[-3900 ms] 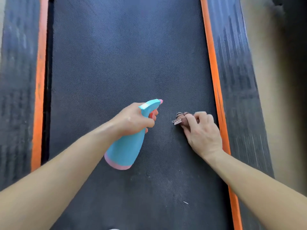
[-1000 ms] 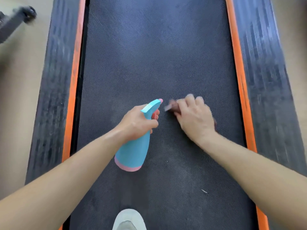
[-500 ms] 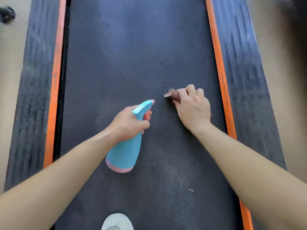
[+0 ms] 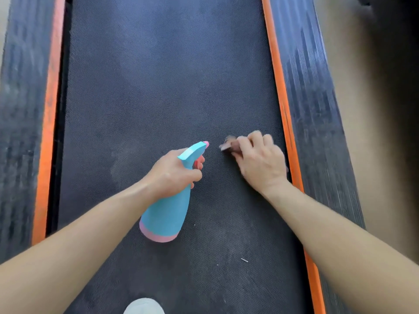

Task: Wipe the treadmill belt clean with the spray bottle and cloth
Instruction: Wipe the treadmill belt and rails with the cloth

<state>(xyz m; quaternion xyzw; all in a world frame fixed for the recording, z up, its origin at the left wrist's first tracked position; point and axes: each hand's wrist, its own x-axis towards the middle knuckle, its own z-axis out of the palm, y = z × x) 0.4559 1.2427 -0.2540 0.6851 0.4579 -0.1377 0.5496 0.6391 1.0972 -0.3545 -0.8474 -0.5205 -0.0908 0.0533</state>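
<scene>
You're partway through the job, by my reading. Your left hand point(image 4: 174, 173) is wrapped round the neck of the blue spray bottle point(image 4: 167, 214), a finger curled on the pink trigger and the nozzle aimed forward. Whether its pink-banded base touches the treadmill belt point(image 4: 158, 87) I cannot tell. Your right hand point(image 4: 260, 162) has its fingers curled down over a small brownish cloth point(image 4: 229, 146), pressing it onto the belt close to the right orange strip point(image 4: 281, 105). Only a blurred corner of the cloth shows past your fingertips, just ahead of the nozzle.

As for what's left: pale dusty smudges show on the belt to the left of the bottle and along the near end, and a white fleck point(image 4: 244, 260) lies on the belt near your right forearm, so those patches look unwiped. The far stretch looks more even, though I can't say it has been cleaned. The toe of a pale shoe point(image 4: 144, 307) sits on the near end.

No brand or label is readable on the bottle, and the faint dark marks on the orange strip are too blurred to read
</scene>
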